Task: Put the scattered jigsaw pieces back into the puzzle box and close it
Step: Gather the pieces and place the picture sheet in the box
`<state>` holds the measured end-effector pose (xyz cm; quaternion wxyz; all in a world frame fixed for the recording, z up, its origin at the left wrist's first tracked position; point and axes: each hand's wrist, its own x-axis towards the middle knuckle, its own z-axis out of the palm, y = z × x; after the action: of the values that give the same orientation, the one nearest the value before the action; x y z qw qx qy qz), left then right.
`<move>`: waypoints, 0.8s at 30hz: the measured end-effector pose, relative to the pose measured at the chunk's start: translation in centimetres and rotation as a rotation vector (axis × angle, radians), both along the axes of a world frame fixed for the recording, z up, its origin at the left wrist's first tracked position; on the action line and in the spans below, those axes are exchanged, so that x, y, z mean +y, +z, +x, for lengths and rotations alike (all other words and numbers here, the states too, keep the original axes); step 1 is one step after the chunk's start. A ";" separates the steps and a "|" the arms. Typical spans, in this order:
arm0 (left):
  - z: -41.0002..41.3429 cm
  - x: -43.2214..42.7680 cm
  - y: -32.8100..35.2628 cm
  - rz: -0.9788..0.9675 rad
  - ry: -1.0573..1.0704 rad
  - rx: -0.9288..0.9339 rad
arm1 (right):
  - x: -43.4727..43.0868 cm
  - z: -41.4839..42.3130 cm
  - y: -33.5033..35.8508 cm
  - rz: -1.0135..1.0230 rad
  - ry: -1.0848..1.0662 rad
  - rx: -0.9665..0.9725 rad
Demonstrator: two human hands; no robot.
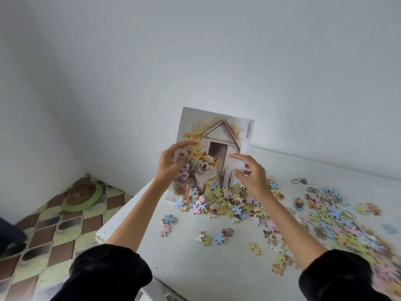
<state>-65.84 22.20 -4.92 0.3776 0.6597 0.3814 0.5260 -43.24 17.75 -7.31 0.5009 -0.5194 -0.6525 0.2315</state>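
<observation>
A printed reference sheet (219, 135) showing a dog beside a small house stands nearly upright on the white table (195, 257). My left hand (171, 164) grips its left edge. My right hand (251, 174) touches its right edge with fingers partly spread. Several pastel jigsaw pieces (221, 203) are heaped against the foot of the sheet. More jigsaw pieces (338, 218) lie spread across the table to the right, and a few loose ones (208, 236) sit nearer me. No puzzle box is in view.
A white wall rises right behind the table. The table's left edge drops to a patterned tile floor (54, 231), where a round green and brown object (82, 196) lies. A dark shape (8, 233) shows at the far left.
</observation>
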 end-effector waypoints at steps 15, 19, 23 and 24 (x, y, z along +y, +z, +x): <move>5.0 -0.8 2.4 0.431 0.095 0.172 | -2.2 1.6 5.0 0.391 -0.363 -0.220; 5.2 -1.2 -1.1 0.318 0.004 0.249 | -3.4 1.3 2.4 0.192 -0.344 -0.259; 5.5 -1.6 -1.6 0.232 -0.068 0.249 | -4.7 1.6 1.9 0.161 -0.368 -0.253; 5.9 -1.7 -1.2 0.228 -0.080 0.248 | -5.2 1.8 2.1 0.175 -0.391 -0.246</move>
<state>-59.94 20.47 -6.13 0.2712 0.7728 0.3364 0.4649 -41.39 12.58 -5.24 0.4961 -0.6147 -0.6132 0.0077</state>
